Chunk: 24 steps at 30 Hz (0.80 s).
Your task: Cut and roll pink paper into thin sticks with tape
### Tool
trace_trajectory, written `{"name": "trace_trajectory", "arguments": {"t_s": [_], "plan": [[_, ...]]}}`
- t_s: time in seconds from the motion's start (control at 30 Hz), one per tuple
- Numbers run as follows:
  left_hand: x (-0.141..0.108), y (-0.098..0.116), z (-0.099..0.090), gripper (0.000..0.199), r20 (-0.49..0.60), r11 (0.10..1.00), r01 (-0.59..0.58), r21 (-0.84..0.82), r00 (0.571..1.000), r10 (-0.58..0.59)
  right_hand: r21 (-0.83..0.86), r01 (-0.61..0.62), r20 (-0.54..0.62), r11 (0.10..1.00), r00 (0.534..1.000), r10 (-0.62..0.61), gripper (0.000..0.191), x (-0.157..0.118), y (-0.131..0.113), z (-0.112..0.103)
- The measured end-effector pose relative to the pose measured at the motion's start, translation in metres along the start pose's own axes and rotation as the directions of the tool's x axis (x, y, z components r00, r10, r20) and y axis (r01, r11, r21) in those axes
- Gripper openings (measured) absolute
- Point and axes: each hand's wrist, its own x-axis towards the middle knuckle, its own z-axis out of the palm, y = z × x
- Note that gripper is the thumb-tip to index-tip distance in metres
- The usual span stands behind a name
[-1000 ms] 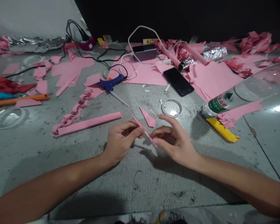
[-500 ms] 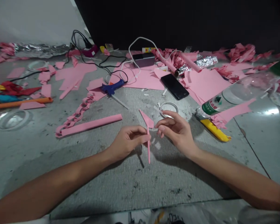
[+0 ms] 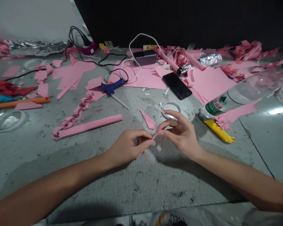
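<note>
A narrow pink paper strip [image 3: 155,136] is stretched between my two hands above the table. My left hand [image 3: 129,144] pinches it between thumb and fingers, and its tail shows below that hand. At the upper end, my right hand [image 3: 182,133] has thumb and fingertip closed on the strip. A short whitish piece, perhaps tape [image 3: 158,108], sticks out by the right index finger. Just beyond my hands lies a pointed pink paper piece [image 3: 148,120]. Partly behind the right fingers rests a white tape roll [image 3: 177,105].
To the left lie a pink paper tube [image 3: 91,126] and a pink paper chain [image 3: 76,113]. A blue glue gun [image 3: 112,87] and black phone [image 3: 176,85] sit farther back. At right, a plastic bottle [image 3: 247,89] lies near a yellow cutter [image 3: 219,131].
The pink strip has swung from upright to slanting, its upper end now toward the right. My right fingers have closed on that end. The view has shifted slightly.
</note>
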Motion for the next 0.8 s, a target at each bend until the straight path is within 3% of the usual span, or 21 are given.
{"name": "trace_trajectory", "arguments": {"t_s": [0.1,0.23,0.47,0.6,0.67,0.73,0.8], "plan": [[0.0,0.001,-0.001,0.013,-0.037,0.997,-0.042,0.06,0.998,0.045,-0.006,-0.004,-0.03,1.0,1.0,0.004,0.056,-0.001,0.001,0.0],[0.001,-0.003,-0.002,0.011,-0.045,0.999,-0.006,0.042,0.999,0.008,0.079,0.003,-0.031,0.997,1.0,-0.001,0.055,0.002,0.004,-0.003],[0.005,-0.013,-0.005,0.019,-0.027,0.984,0.074,-0.161,0.997,-0.079,0.133,-0.004,0.004,0.991,1.0,0.003,0.054,0.005,0.007,-0.006],[0.004,-0.011,-0.001,0.015,-0.145,0.997,-0.067,0.034,0.987,0.071,0.124,-0.026,0.032,0.992,0.999,0.022,0.059,0.002,0.01,0.001],[0.002,-0.009,0.0,0.015,-0.149,0.984,-0.134,0.119,0.977,0.151,0.078,-0.039,0.032,0.996,0.999,0.037,0.059,0.0,0.012,0.004],[0.002,-0.007,0.001,0.016,-0.132,0.983,-0.134,0.122,0.98,0.15,0.025,-0.027,0.033,0.999,0.999,0.026,0.055,-0.002,0.014,0.006],[0.002,-0.006,0.0,0.018,-0.109,0.995,-0.072,0.062,0.991,0.078,-0.026,0.002,0.04,1.0,0.999,-0.001,0.052,-0.004,0.014,0.005]]}}
